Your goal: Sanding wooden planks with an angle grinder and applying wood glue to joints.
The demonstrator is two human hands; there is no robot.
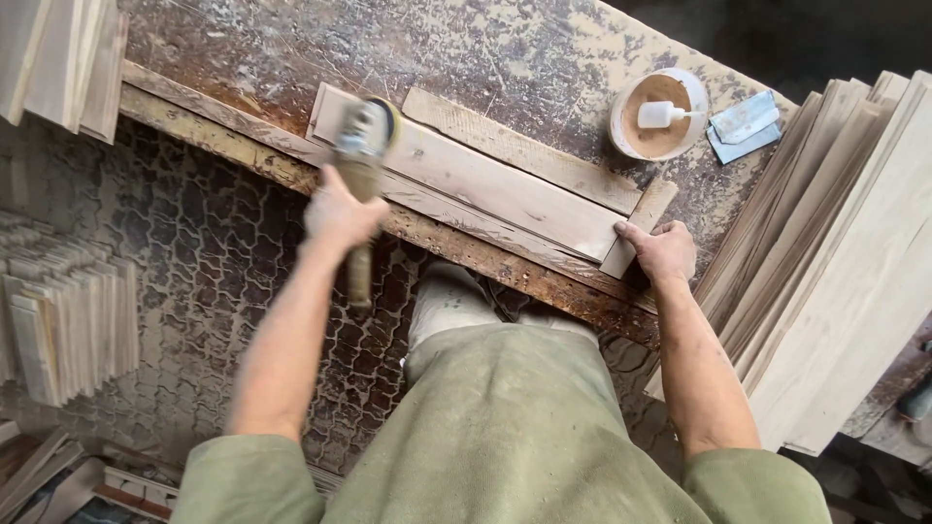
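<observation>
My left hand (340,213) grips the handle of an angle grinder (364,146), whose blurred disc sits on the left end of a long pale wooden plank (505,184). The plank lies slantwise along the front edge of a worn, dusty workbench (485,49). At the plank's right end, my right hand (663,250) presses down beside a short wooden block (641,221). A second, narrower strip of wood (515,147) lies just behind the plank.
A round white bowl (660,114) of brown powder holds a small white bottle, with a folded grey-blue sheet (743,124) beside it. Tall stacks of pale boards (845,252) lean at the right. More boards (63,58) and small cut pieces (68,320) lie at the left.
</observation>
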